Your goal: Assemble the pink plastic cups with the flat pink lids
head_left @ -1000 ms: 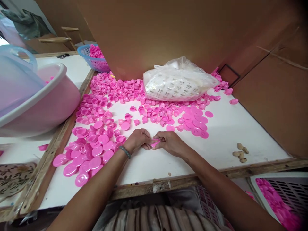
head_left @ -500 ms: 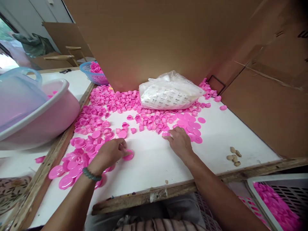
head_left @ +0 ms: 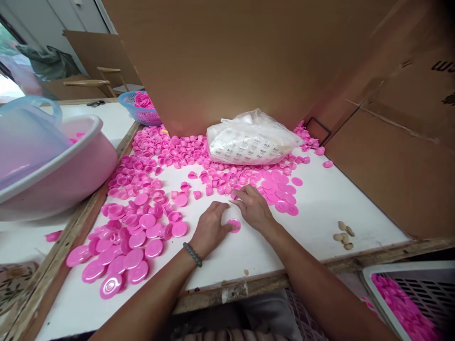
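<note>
My left hand (head_left: 209,226) rests on the white table (head_left: 320,208) with fingers curled, and its thumb and forefinger pinch the edge of a flat pink disc (head_left: 233,224) lying between my hands. My right hand (head_left: 255,207) is just right of that disc. Its fingers are drawn together, their tips on a small pink cap (head_left: 234,193) at the near edge of the scattered pink caps (head_left: 170,151). A pile of flat pink discs (head_left: 121,246) lies left of my left hand, and another group of discs (head_left: 280,192) lies right of my right hand.
A clear plastic bag of white pieces (head_left: 252,139) lies at the back against brown cardboard walls (head_left: 398,156). A pink basin (head_left: 71,175) holding a clear jug sits at left, a blue basket (head_left: 140,111) behind it. Nuts (head_left: 344,234) lie at right, above a white crate (head_left: 412,293) of pink parts.
Both hands parted, the left to the disc pile and the right to the caps. They have come back together at the middle with a disc now lying between them.
</note>
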Motion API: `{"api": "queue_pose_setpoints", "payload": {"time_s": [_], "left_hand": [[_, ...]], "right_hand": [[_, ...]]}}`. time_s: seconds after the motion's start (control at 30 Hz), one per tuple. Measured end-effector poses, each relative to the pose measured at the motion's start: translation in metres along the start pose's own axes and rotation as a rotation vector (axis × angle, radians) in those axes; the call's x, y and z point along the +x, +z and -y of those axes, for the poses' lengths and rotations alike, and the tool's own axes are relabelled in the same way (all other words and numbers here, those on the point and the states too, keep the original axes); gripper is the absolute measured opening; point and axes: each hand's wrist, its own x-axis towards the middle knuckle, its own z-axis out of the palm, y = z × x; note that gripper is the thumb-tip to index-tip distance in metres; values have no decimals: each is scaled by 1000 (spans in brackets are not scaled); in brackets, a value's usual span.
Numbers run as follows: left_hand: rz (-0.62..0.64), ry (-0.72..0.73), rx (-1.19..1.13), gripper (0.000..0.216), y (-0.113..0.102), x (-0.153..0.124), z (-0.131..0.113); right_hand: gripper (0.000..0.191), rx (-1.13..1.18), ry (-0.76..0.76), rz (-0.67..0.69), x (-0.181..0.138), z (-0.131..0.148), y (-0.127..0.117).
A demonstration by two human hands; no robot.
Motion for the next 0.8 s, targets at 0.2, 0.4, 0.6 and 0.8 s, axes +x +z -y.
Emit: {"api": "queue_pose_setpoints", "payload": {"time_s": [0.2, 0.4, 0.6, 0.8], "left_hand": [[12, 108, -7, 19, 7, -3, -2], [-50, -5, 22, 29, -5, -13, 7], [-45, -38, 19, 21, -10, -17, 11], [-57, -26, 22, 29, -11, -18, 10]], "right_hand": [[15, -12, -4, 69, 6, 5, 7], [23, 56, -193, 107, -6, 3, 3], [17, 114, -222, 14, -11, 5, 6], [5, 147, -137, 29, -3, 8, 12]]}}
